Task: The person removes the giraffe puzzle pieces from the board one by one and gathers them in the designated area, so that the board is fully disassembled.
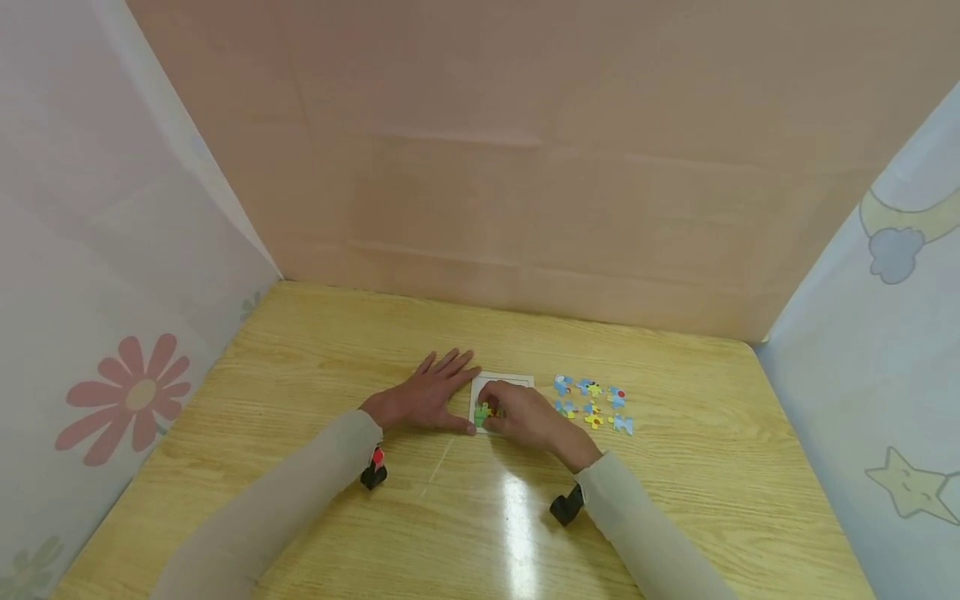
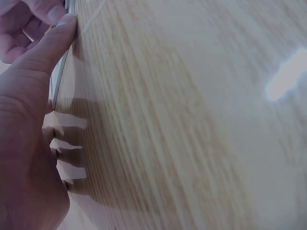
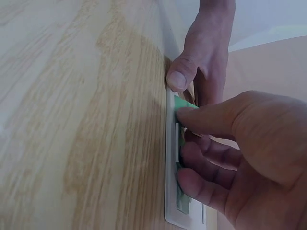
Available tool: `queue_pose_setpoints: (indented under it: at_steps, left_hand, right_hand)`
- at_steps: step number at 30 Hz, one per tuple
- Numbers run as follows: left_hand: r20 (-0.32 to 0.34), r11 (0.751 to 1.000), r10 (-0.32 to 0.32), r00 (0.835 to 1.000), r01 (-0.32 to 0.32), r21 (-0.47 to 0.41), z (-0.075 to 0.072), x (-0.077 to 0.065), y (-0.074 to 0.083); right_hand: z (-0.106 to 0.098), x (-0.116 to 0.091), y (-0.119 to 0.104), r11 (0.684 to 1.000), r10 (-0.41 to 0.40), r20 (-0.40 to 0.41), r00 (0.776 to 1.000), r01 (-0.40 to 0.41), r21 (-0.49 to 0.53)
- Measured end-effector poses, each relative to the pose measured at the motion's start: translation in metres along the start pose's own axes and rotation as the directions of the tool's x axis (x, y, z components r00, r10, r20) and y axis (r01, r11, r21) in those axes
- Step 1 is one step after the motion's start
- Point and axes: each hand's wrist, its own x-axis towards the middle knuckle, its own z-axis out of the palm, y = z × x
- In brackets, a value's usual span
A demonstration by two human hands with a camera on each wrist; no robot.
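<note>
A small white puzzle tray (image 1: 525, 380) lies flat on the table, with green puzzle pieces (image 1: 481, 414) at its left side. My left hand (image 1: 429, 398) is spread flat beside it, fingers straight, fingertips at its upper left edge and thumb at its lower left corner. Over the tray, my right hand (image 1: 525, 414) has its fingers curled and its thumb down, pinching a puzzle piece mostly hidden by the fingers. From the right wrist, the thumb (image 3: 204, 119) presses near the green piece (image 3: 181, 101) while the other fingertips rest lower along the tray (image 3: 170, 201).
Several loose puzzle pieces (image 1: 592, 408), blue, yellow and red, lie in two rows right of the tray. The wooden table (image 1: 360, 533) meets a tan backdrop (image 1: 525, 208) behind and patterned side panels. Black wrist cameras (image 1: 567, 505) sit below each wrist.
</note>
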Motion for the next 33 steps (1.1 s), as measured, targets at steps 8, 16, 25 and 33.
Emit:
queue_pose_setpoints:
  at_steps: [8, 16, 25, 33]
  left_hand:
    - [-0.003, 1.000, 0.002, 1.000, -0.002, -0.012, -0.001, -0.001, 0.002]
    - [0.000, 1.000, -0.005, 1.000, 0.005, -0.005, 0.000, -0.001, 0.001]
    - [0.010, 1.000, -0.026, 1.000, 0.026, 0.000, -0.001, 0.000, 0.003]
    - [0.009, 1.000, -0.028, 1.000, 0.028, 0.010, 0.000, 0.002, 0.001]
  right_hand:
    - [-0.002, -0.005, 0.001, 0.998, 0.001, -0.012, 1.000, 0.000, 0.057]
    - [-0.010, -0.010, 0.005, 0.965, 0.035, 0.051, 0.998, -0.047, 0.260]
    - [-0.020, -0.025, 0.018, 0.939, 0.049, 0.012, 0.999, -0.050, 0.339]
    - [-0.034, -0.051, 0.031, 0.963, 0.107, -0.072, 0.992, -0.085, 0.256]
